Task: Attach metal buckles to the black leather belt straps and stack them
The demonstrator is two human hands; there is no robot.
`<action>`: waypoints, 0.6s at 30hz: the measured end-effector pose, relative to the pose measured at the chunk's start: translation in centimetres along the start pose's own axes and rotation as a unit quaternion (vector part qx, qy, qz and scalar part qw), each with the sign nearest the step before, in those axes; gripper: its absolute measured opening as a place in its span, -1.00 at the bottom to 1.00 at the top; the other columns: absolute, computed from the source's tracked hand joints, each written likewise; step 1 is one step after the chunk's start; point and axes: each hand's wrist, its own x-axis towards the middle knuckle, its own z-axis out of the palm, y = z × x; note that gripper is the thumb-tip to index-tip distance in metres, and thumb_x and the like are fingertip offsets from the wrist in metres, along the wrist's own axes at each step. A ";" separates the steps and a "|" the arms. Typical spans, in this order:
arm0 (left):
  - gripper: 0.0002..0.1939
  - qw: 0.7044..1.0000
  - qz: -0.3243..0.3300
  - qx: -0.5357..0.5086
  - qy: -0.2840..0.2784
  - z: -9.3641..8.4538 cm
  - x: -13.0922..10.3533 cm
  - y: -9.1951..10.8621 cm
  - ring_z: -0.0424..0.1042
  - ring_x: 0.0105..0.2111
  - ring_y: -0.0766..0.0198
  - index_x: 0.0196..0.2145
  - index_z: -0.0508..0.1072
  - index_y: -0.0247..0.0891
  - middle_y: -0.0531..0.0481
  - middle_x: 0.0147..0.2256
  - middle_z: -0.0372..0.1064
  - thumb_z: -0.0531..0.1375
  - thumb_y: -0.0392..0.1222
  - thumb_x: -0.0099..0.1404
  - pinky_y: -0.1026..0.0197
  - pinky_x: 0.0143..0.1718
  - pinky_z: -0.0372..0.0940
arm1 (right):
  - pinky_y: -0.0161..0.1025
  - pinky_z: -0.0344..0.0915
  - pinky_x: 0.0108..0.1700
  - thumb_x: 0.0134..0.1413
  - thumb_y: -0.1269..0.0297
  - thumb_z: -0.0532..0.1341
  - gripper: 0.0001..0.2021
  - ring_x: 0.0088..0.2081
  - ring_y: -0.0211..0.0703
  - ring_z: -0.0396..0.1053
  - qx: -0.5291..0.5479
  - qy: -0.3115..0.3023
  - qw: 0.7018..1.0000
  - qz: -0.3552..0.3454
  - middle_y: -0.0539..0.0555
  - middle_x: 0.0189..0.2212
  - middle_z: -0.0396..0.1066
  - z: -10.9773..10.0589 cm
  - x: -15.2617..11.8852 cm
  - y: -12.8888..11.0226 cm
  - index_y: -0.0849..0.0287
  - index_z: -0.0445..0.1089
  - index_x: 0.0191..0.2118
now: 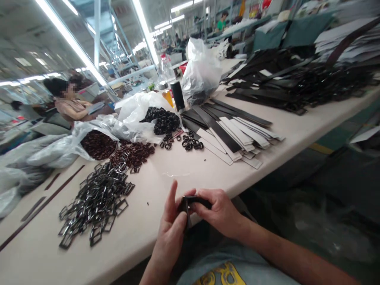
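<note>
At the table's front edge, my left hand (171, 229) is closed on a dark metal buckle (187, 209), thumb pressed against it and one finger pointing up. My right hand (221, 211) pinches a black strap (202, 200), which bends and meets the buckle between both hands. Whether the strap passes fully through the buckle is hard to make out. To the left lies a heap of dark rectangular buckles (95, 198). Beyond my hands are small black loops (191, 141) and a stack of black strips (219, 132) with pale undersides.
Brown small pieces (99, 144) spill from a plastic bag. Black loops (163, 118) fill another bag, near a dark cylinder (177, 95) and a clear bottle (166, 69). Many black straps (267, 79) cover the table's far right. A seated person (69, 103) is across at left.
</note>
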 end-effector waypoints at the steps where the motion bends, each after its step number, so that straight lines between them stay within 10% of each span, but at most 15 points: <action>1: -0.27 1.000 -0.006 -0.008 -0.003 -0.1 0.1 -0.4 0.45 0.12 0.11 0.29 0.21 0.26 -0.02 0.11 0.49 0.35 -0.09 0.25 0.05 0.18 0.31 | -0.31 0.33 -0.24 0.23 0.30 0.19 -0.84 -0.33 -0.18 0.47 0.011 -0.004 1.000 0.001 0.00 -0.36 0.57 0.0 0.0 -0.1 0.16 0.55 -0.23; 6: -0.52 0.998 -0.031 -0.002 0.050 -0.3 1.5 -1.4 0.55 -0.02 0.03 0.02 0.59 -0.06 -0.16 -0.04 0.58 0.42 0.03 0.13 0.10 0.05 0.41 | -0.27 0.35 -0.13 0.27 0.28 0.16 -0.79 -0.21 -0.11 0.51 0.033 -0.027 0.999 -0.006 0.03 -0.25 0.58 -0.2 -0.3 -0.2 0.14 0.52 -0.11; 12: -0.60 0.991 0.029 0.054 0.122 0.6 0.7 -0.9 0.59 -0.16 0.07 -0.17 0.66 -0.08 -0.09 -0.24 0.64 0.43 0.11 0.06 0.14 -0.04 0.44 | -0.31 0.10 -0.45 0.25 0.11 0.16 -0.70 -0.49 -0.23 0.32 -0.138 -0.094 0.985 0.037 -0.01 -0.53 0.43 -2.2 -1.0 -0.7 0.19 0.40 -0.43; 18: -0.82 0.965 0.096 0.244 -0.005 -1.1 0.8 -1.5 0.51 -0.48 0.19 -0.34 0.67 -0.13 -0.01 -0.49 0.56 0.37 0.00 0.16 0.22 -0.38 0.40 | -0.30 -0.03 -0.48 0.10 0.15 0.30 -0.72 -0.54 -0.26 0.27 -0.284 -0.137 0.947 0.054 -0.04 -0.61 0.38 -6.7 -1.8 -2.6 0.16 0.35 -0.53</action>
